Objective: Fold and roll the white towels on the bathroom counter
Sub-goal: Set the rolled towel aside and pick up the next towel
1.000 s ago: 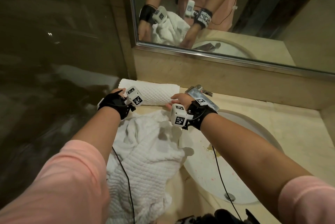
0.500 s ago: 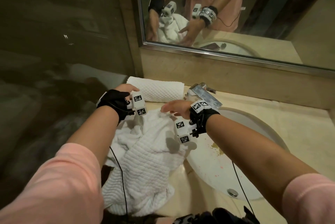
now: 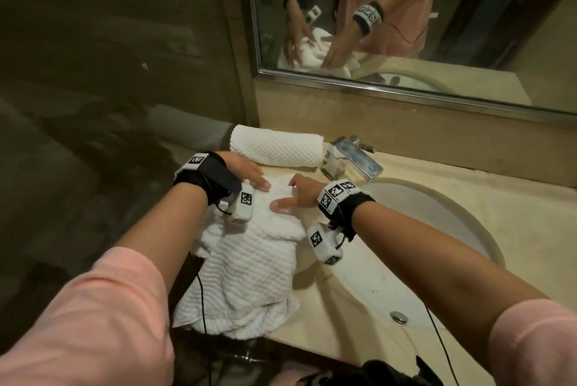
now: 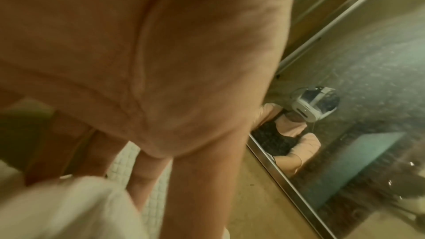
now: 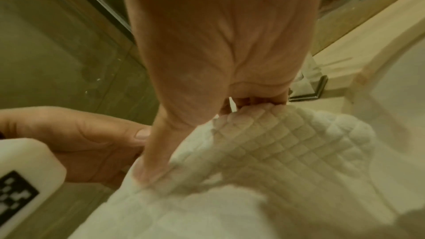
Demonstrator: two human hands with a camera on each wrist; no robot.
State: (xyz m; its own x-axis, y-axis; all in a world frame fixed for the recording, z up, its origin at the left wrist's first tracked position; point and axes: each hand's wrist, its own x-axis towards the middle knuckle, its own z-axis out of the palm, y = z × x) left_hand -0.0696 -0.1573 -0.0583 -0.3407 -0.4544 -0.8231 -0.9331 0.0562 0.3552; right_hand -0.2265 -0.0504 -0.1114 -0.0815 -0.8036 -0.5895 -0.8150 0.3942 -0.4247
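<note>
Both hands have been brought down from the rolled towel (image 3: 276, 146), in the upper middle of the head frame, onto the loose towel (image 3: 249, 264) crumpled at centre and draped over the counter (image 3: 512, 220) edge. A second ago the roll was being set against the wall; that one is judged finished, and the second towel is only now being taken up.

At centre left, the left hand (image 3: 246, 171) is laid flat on the towel's far end, fingers straight, nothing grasped. Just right of it, the right hand (image 3: 301, 193) is pressed down too; in the wrist view a fold is pinched between its thumb and curled fingers. The sink (image 3: 437, 229) lies at right.
</note>
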